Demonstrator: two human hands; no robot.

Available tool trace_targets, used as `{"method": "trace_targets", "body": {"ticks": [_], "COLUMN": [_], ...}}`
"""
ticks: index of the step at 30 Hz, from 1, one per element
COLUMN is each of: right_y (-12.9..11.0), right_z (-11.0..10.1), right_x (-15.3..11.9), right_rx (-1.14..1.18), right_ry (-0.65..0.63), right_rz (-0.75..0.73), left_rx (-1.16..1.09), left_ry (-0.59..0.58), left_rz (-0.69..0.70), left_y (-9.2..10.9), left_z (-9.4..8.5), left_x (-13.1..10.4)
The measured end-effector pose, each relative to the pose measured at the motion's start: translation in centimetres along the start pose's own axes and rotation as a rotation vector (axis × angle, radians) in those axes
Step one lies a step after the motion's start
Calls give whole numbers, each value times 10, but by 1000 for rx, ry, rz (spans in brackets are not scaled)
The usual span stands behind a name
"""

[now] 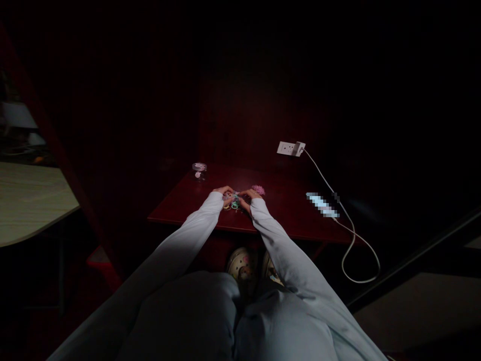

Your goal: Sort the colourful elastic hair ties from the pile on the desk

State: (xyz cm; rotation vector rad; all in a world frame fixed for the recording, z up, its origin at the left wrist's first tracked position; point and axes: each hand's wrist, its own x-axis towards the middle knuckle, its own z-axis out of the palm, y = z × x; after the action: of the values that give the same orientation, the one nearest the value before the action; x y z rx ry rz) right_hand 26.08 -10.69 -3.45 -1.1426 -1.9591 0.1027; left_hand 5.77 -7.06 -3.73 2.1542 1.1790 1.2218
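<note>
On the dark red tabletop (180, 207) lies a small tangle of thin coloured loops that look like hair ties (235, 204), in green, yellow and pale purple. From the left, my left hand (224, 191) curls round the tangle with bent fingers. On the opposite side my right hand (248, 197) curves in, its fingers and thumb closed on the loops. The fingertips are small and partly hidden among the colours. A fluffy pink bundle (258, 190) sits just beyond my right hand.
A clear round tub (199, 171) with pink marks stands at the back left. On the right lies a blurred phone (322, 204) with a white cable (351, 228) running to a wall socket (287, 148). A pale table (33, 200) stands at far left.
</note>
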Motion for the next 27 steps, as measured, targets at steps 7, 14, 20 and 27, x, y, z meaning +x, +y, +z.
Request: {"method": "trace_targets", "body": {"ticks": [7, 14, 20, 27], "right_y": [-1, 3, 1, -2], "right_z": [1, 2, 0, 0], "right_x": [-1, 0, -1, -2], "right_rx": [-24, -13, -37, -29], "right_ry": [0, 1, -3, 5], "right_rz": [21, 7, 4, 25], "left_rx": [50, 176, 207, 65], "left_ry": [-11, -33, -45, 100], "left_rz": [21, 24, 73, 100], "left_y": [-5, -8, 1, 2], "left_z": [0, 0, -6, -5], "left_x": [0, 1, -4, -2]}}
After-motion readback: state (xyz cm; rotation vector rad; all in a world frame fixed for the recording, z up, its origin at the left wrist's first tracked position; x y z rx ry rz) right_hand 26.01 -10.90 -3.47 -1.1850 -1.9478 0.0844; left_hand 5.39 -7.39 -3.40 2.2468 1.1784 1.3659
